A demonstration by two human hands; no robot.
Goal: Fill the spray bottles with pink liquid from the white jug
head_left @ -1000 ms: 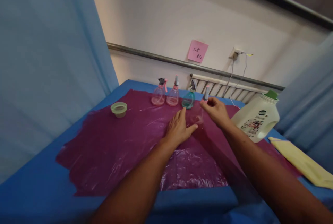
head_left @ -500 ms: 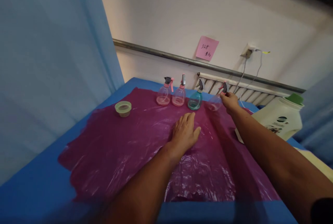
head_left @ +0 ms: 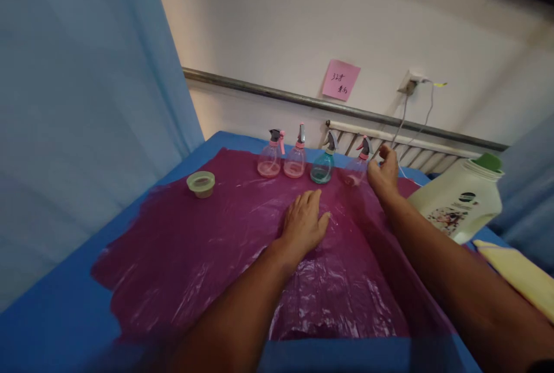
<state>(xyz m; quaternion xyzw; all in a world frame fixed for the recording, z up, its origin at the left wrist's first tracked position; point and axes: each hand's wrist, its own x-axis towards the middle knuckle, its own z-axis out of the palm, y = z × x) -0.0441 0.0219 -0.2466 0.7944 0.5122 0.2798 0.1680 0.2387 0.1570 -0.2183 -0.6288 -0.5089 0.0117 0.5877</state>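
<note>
My left hand (head_left: 302,222) lies flat, fingers stretched out, on a purple plastic sheet (head_left: 208,252). My right hand (head_left: 384,174) is just right of a clear spray bottle (head_left: 355,170) with a pink and grey trigger head; its fingers are bent but apart and hold nothing. Left of that bottle stands a teal spray bottle (head_left: 322,166). Two more clear ones with pink collars, the middle bottle (head_left: 295,162) and the leftmost bottle (head_left: 269,161), complete the row. All stand upright with a little liquid at the bottom. A small greenish tub (head_left: 201,183) sits on the sheet's left part.
A large pale jug (head_left: 461,202) with a green cap stands right of my right forearm, near a folded yellow cloth (head_left: 517,272). Behind the blue table (head_left: 56,292) are a radiator (head_left: 346,139), a metal rail, and a socket (head_left: 407,85) with cables. Blue curtains (head_left: 86,101) hang at the sides.
My right hand has let go of the rightmost spray bottle's head and moved slightly right. The bottle now stands by itself. My left hand has stayed on the sheet.
</note>
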